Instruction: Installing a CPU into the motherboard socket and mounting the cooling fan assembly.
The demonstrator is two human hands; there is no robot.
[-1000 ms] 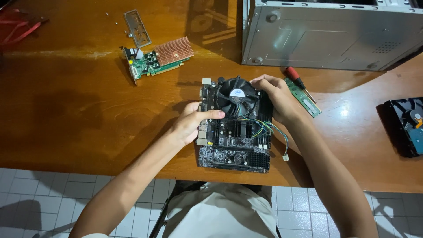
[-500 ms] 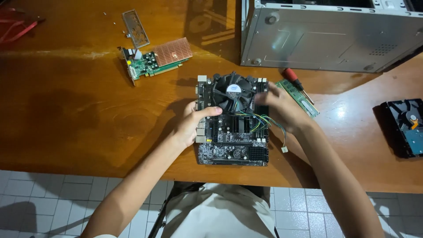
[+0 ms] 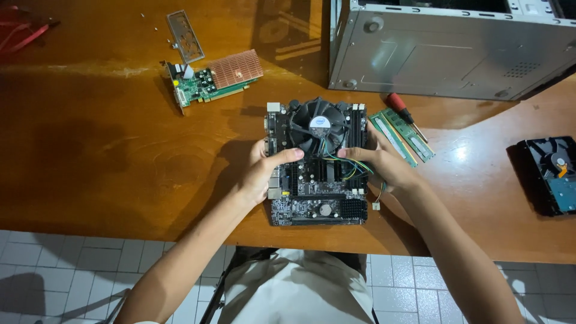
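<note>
Two bare hands gripping a black motherboard (image 3: 317, 198) on the wooden table (image 3: 108, 150), left hand (image 3: 261, 174) and right hand (image 3: 384, 165) clasping opposite side edges, long axis running toward the person, round cooler fan (image 3: 318, 125) at far end

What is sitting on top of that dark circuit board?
A round black fan sits on the circuit board, trailing coloured wires. Whatever lies under the fan is covered. The left hand and right hand grip the board's sides.
</note>
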